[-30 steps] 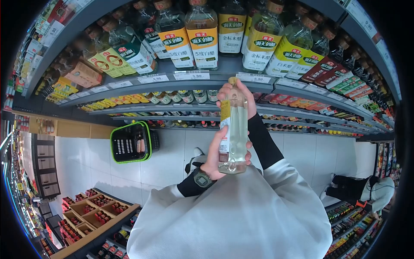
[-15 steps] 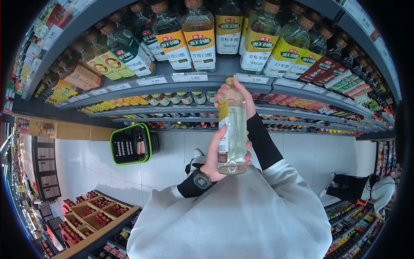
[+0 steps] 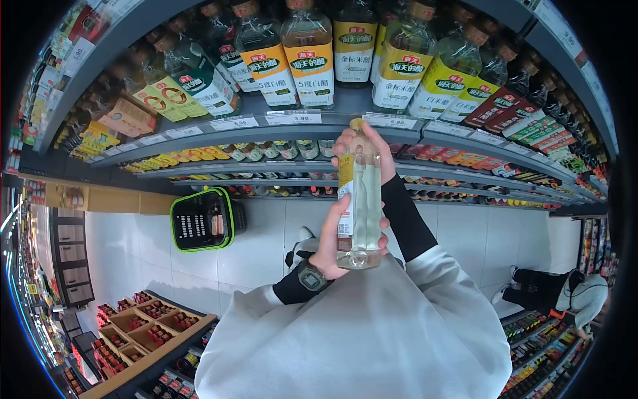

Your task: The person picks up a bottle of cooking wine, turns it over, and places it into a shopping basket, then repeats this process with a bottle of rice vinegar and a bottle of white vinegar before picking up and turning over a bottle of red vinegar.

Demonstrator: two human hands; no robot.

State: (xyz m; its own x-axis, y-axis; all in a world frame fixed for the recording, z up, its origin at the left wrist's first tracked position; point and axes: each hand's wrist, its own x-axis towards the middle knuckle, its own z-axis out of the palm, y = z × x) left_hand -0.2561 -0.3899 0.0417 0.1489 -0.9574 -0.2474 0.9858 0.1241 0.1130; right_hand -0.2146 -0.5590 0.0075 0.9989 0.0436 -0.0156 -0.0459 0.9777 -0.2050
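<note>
A clear vinegar bottle (image 3: 365, 199) with a gold cap and a yellow-and-white label stands nearly upright in the picture, between both my hands. My left hand (image 3: 330, 243), with a watch on its wrist, wraps round the lower part. Its thumb lies over the label and its fingertips show at the far side. My right hand (image 3: 377, 147) grips the bottle near its neck, thumb beside the cap. The label is turned to the left, so only its edge shows. Just beyond the bottle is the shelf edge with price tags (image 3: 389, 121).
Rows of vinegar bottles (image 3: 312, 73) line the shelf ahead, with more stocked shelves below. A black basket with a green rim (image 3: 229, 233) stands on the floor at left, something inside. Wooden display bins (image 3: 126, 326) are lower left. Another person (image 3: 575, 292) bends by shelves at right.
Almost nothing differs. The shelf and basket have shifted very slightly in view, while both hands keep the same hold on the bottle.
</note>
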